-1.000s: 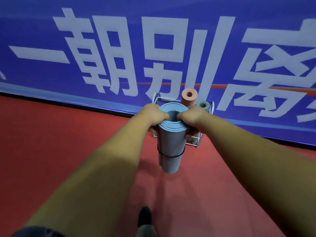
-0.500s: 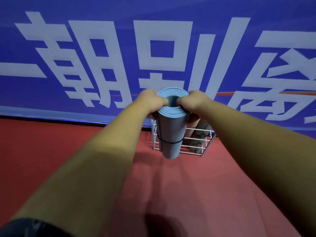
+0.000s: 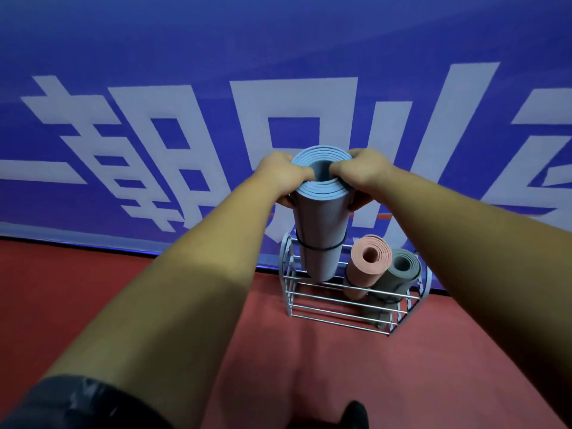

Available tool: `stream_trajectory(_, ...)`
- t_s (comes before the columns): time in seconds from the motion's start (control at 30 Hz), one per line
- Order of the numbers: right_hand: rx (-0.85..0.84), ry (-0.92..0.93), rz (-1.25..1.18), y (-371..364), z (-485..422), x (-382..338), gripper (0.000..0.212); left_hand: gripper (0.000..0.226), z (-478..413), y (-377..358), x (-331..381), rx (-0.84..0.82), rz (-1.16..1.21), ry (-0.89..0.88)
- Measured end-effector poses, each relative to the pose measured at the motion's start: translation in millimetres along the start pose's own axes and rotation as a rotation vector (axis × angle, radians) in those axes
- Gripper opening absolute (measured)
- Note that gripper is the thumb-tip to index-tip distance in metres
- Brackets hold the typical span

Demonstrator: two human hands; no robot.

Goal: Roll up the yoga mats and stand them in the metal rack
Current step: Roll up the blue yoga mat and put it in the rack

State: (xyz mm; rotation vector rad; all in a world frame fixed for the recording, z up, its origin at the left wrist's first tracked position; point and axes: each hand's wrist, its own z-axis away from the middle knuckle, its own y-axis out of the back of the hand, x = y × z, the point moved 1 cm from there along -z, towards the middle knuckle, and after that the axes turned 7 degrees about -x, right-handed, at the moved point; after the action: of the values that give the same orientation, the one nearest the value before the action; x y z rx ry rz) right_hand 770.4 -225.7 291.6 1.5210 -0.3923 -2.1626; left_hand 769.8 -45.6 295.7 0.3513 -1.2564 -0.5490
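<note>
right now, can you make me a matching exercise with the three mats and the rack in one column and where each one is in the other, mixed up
Column one:
1. blue mat
2. pink mat
3. grey mat
4. metal rack

Column two:
A. on the red floor, in front of the blue banner
B. in the rack, at its right end
C. gripped at its top by the left hand and right hand
D. in the rack, between the other two mats

Pairs: 1-C, 2-D, 3-B, 4-A

Dim, flat indoor light; soft shadows lie on the red floor [image 3: 433, 382] at lower centre. The blue mat [image 3: 322, 218] looks sharp; frame edges bend and soften.
</note>
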Motion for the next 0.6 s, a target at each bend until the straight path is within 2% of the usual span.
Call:
stream_trajectory(0.23,-0.117,-0.046,0.047,21.3,-111.0,24.0,0.022,0.015,-103.6,-27.7,-8.4,-0.039,-0.039,0.095)
stream_trajectory(0.47,-0.165,-0.184,0.176,-5.2,-202.2,76.1,0.027,0.024,-196.8,-69.0,-67.3,-0.155,-0.039,0.2)
stream_trajectory(0.6,-0.166,-0.242,0.339,-27.0,-247.6,117.2,0.028,0.026,-243.5,-97.9,-104.3,-0.258,-0.08,0.258)
